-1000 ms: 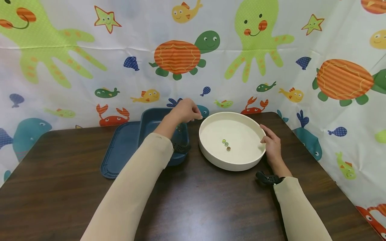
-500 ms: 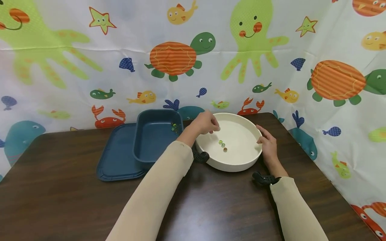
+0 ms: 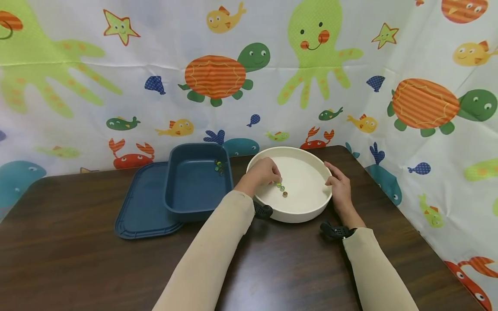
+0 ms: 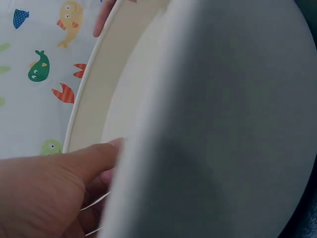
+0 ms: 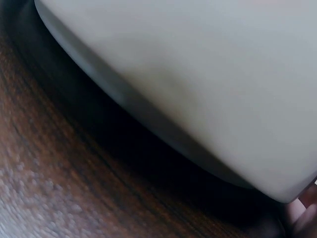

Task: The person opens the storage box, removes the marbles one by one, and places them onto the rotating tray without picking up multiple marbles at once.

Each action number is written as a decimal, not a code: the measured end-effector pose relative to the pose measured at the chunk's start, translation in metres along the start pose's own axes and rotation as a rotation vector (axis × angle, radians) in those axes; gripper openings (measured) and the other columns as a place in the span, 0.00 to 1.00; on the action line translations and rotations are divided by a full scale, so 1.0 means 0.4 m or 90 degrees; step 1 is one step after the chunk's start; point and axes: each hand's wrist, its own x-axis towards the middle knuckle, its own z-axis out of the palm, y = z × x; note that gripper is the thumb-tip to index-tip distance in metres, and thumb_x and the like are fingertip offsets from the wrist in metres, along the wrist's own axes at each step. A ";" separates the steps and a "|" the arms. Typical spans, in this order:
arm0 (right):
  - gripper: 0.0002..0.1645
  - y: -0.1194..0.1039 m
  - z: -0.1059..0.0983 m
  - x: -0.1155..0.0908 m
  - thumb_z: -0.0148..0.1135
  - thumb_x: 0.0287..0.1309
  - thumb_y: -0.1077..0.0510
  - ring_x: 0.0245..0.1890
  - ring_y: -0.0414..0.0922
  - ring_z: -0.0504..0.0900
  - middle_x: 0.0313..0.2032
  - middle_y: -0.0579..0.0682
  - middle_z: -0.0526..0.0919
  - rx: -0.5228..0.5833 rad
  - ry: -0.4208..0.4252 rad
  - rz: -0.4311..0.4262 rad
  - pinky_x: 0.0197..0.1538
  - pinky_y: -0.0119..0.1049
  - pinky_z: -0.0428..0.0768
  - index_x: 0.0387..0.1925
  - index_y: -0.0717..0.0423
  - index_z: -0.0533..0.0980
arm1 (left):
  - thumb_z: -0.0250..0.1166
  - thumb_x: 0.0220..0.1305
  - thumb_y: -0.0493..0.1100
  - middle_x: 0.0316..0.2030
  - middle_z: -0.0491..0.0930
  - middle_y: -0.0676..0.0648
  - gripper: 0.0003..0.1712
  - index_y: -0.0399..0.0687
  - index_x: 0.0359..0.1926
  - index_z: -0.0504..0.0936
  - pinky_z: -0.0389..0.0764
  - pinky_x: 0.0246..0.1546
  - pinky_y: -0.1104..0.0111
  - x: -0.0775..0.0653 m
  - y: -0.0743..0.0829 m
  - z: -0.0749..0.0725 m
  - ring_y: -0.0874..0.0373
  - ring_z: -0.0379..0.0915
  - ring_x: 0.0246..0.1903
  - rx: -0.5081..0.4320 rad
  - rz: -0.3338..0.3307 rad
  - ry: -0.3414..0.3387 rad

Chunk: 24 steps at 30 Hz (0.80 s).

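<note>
A cream round dish (image 3: 295, 216) stands on the table. Inside it lie a green marble (image 3: 278, 185), a pale green marble (image 3: 282, 188) and a brown marble (image 3: 285, 194). My left hand (image 3: 261, 176) reaches over the dish's left side, curled fingertips right at the green marble; whether they pinch it I cannot tell. In the left wrist view the dish wall hides the fingertips. My right hand (image 3: 340, 190) grips the dish's right rim, thumb inside and fingers outside. The right wrist view shows mostly the dish's outer wall (image 5: 223, 89).
Left of the dish stands a blue rectangular container (image 3: 194, 216), with several small marbles (image 3: 219, 167) at its right side. A blue lid (image 3: 136, 207) lies beside it, partly behind the container. A patterned curtain (image 3: 218, 34) hangs behind the dark wooden table (image 3: 70, 259).
My left hand has moved right from over the blue container and down into the dish, to the marbles. My right hand keeps its grip on the rim. The head view has turned slightly right.
</note>
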 end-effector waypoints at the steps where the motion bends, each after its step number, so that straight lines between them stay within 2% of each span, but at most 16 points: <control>1: 0.39 0.001 0.001 0.000 0.42 0.56 0.72 0.72 0.47 0.68 0.74 0.51 0.68 0.001 0.000 0.000 0.75 0.45 0.64 0.70 0.55 0.71 | 0.70 0.64 0.41 0.19 0.75 0.52 0.07 0.41 0.38 0.89 0.68 0.26 0.73 -0.001 -0.001 0.000 0.62 0.67 0.22 -0.001 -0.003 -0.001; 4: 0.39 0.000 0.002 -0.001 0.41 0.56 0.72 0.72 0.48 0.68 0.74 0.50 0.68 0.002 -0.002 0.003 0.76 0.45 0.64 0.70 0.55 0.70 | 0.69 0.65 0.43 0.21 0.77 0.50 0.09 0.42 0.40 0.89 0.68 0.26 0.73 -0.004 0.001 -0.005 0.61 0.68 0.23 0.002 -0.010 -0.007; 7: 0.39 -0.003 0.000 -0.002 0.41 0.56 0.72 0.72 0.48 0.67 0.74 0.50 0.67 0.000 -0.003 0.004 0.76 0.45 0.64 0.71 0.55 0.70 | 0.68 0.67 0.44 0.28 0.83 0.47 0.11 0.42 0.43 0.89 0.72 0.29 0.72 -0.009 0.008 -0.018 0.61 0.71 0.26 0.012 -0.008 -0.009; 9: 0.39 -0.005 -0.003 -0.002 0.42 0.56 0.71 0.72 0.48 0.67 0.74 0.50 0.67 -0.003 -0.001 0.005 0.76 0.45 0.64 0.71 0.55 0.70 | 0.66 0.69 0.45 0.35 0.86 0.45 0.12 0.43 0.45 0.89 0.78 0.34 0.69 -0.014 0.015 -0.033 0.60 0.74 0.29 0.009 -0.005 -0.002; 10: 0.39 -0.006 -0.001 -0.003 0.42 0.56 0.71 0.72 0.48 0.67 0.74 0.50 0.67 -0.001 -0.002 0.006 0.76 0.45 0.64 0.71 0.55 0.70 | 0.65 0.70 0.46 0.39 0.87 0.45 0.13 0.44 0.46 0.89 0.80 0.43 0.67 -0.018 0.017 -0.045 0.60 0.77 0.31 0.011 -0.005 0.004; 12: 0.39 -0.006 0.001 -0.005 0.42 0.56 0.71 0.72 0.48 0.67 0.74 0.50 0.67 0.001 -0.002 0.008 0.75 0.45 0.64 0.71 0.55 0.70 | 0.64 0.71 0.46 0.44 0.87 0.43 0.13 0.44 0.48 0.88 0.81 0.51 0.61 -0.031 0.021 -0.071 0.56 0.81 0.37 -0.002 -0.004 0.018; 14: 0.39 -0.009 0.000 -0.008 0.42 0.56 0.71 0.72 0.48 0.67 0.74 0.50 0.67 -0.001 0.002 0.011 0.76 0.45 0.64 0.71 0.55 0.70 | 0.62 0.72 0.46 0.48 0.86 0.42 0.14 0.44 0.50 0.87 0.81 0.55 0.57 -0.046 0.026 -0.101 0.53 0.83 0.42 -0.013 -0.007 0.035; 16: 0.39 -0.011 -0.003 -0.012 0.41 0.57 0.71 0.73 0.48 0.67 0.74 0.50 0.67 -0.002 0.003 0.013 0.76 0.45 0.63 0.71 0.55 0.70 | 0.62 0.73 0.46 0.48 0.86 0.42 0.14 0.44 0.50 0.87 0.82 0.53 0.58 -0.066 0.030 -0.132 0.51 0.83 0.44 -0.009 -0.009 0.054; 17: 0.39 -0.011 -0.004 -0.014 0.41 0.57 0.71 0.73 0.48 0.67 0.74 0.50 0.68 -0.004 0.006 0.014 0.76 0.45 0.63 0.71 0.55 0.70 | 0.62 0.73 0.45 0.48 0.86 0.41 0.13 0.43 0.49 0.87 0.83 0.44 0.60 -0.076 0.029 -0.148 0.50 0.83 0.44 -0.010 -0.010 0.061; 20: 0.39 -0.012 -0.005 -0.018 0.41 0.57 0.71 0.74 0.47 0.66 0.74 0.50 0.68 -0.003 0.008 0.013 0.77 0.45 0.63 0.71 0.55 0.70 | 0.61 0.73 0.45 0.47 0.86 0.40 0.14 0.43 0.49 0.88 0.79 0.36 0.65 -0.100 0.009 -0.191 0.50 0.83 0.42 0.017 -0.023 0.080; 24: 0.39 -0.014 0.005 -0.020 0.41 0.57 0.71 0.74 0.47 0.65 0.75 0.49 0.67 -0.002 0.000 0.012 0.77 0.45 0.62 0.71 0.54 0.69 | 0.61 0.73 0.45 0.49 0.87 0.39 0.15 0.43 0.51 0.87 0.82 0.40 0.61 -0.129 -0.054 -0.236 0.48 0.84 0.44 0.031 -0.055 0.111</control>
